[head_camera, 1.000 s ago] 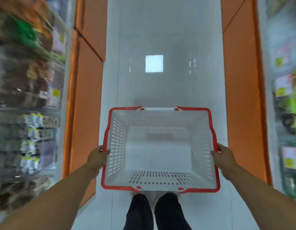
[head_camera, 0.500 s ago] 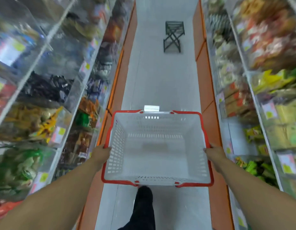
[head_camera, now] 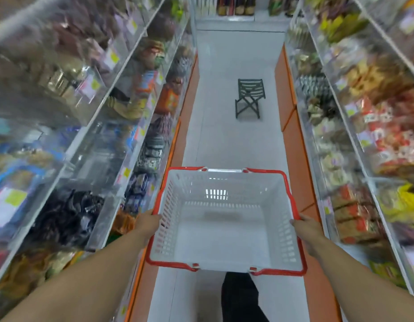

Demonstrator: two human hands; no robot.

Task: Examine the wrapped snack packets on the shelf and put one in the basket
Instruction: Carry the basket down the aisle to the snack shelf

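Observation:
A white plastic basket with a red rim (head_camera: pixel 292 194) is held out in front of me over the aisle floor, with nothing inside it. My left hand (head_camera: pixel 147 223) grips its left rim and my right hand (head_camera: pixel 304 226) grips its right rim. Wrapped snack packets fill clear-fronted shelves on both sides: dark packets (head_camera: pixel 68 214) low on the left, red and orange packets (head_camera: pixel 357 217) low on the right. Most packets are blurred.
A narrow white-tiled aisle (head_camera: pixel 224 135) runs ahead between orange shelf bases. A dark folding stool (head_camera: pixel 249 97) stands in the aisle's middle, further on. More shelving (head_camera: pixel 236 8) closes the far end. My dark trouser leg (head_camera: pixel 240 298) shows below the basket.
The view has lifted from the floor to look down the aisle, and the shelves and stool came into sight. The stool has drawn nearer. Both hands kept their hold on the basket.

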